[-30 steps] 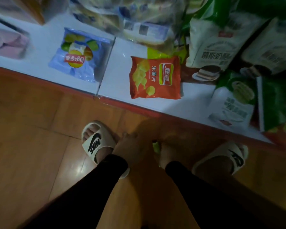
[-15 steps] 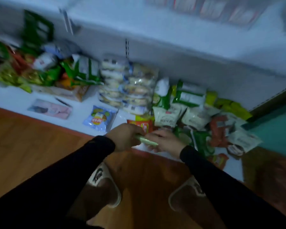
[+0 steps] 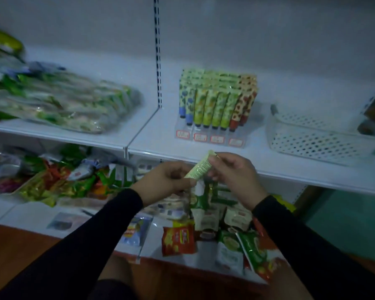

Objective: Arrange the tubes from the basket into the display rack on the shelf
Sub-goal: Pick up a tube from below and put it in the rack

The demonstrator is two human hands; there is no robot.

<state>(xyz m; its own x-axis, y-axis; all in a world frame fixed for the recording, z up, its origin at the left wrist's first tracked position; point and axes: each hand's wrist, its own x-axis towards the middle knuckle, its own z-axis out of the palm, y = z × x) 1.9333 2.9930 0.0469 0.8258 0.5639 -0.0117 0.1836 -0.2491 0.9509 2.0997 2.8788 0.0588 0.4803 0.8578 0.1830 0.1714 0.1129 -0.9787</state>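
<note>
Clear-wrapped green-and-white packets (image 3: 74,109): upper shelf, far left of hands. Mixed snack bags (image 3: 59,180), blurred: lower left. Red crisp packet (image 3: 178,239), possibly potato chips: below hands.

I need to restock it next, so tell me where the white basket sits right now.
In the head view the white basket sits on the upper shelf at the right, just right of the display rack of tubes.

We hold both arms out in front of us, black sleeves down to the wrists. Our left hand (image 3: 167,180) has its fingers curled, gripping the near, lower end of a pale green tube (image 3: 200,167). Our right hand (image 3: 234,169), just beside it, pinches the tube's far, upper end between fingertips and thumb.
</note>
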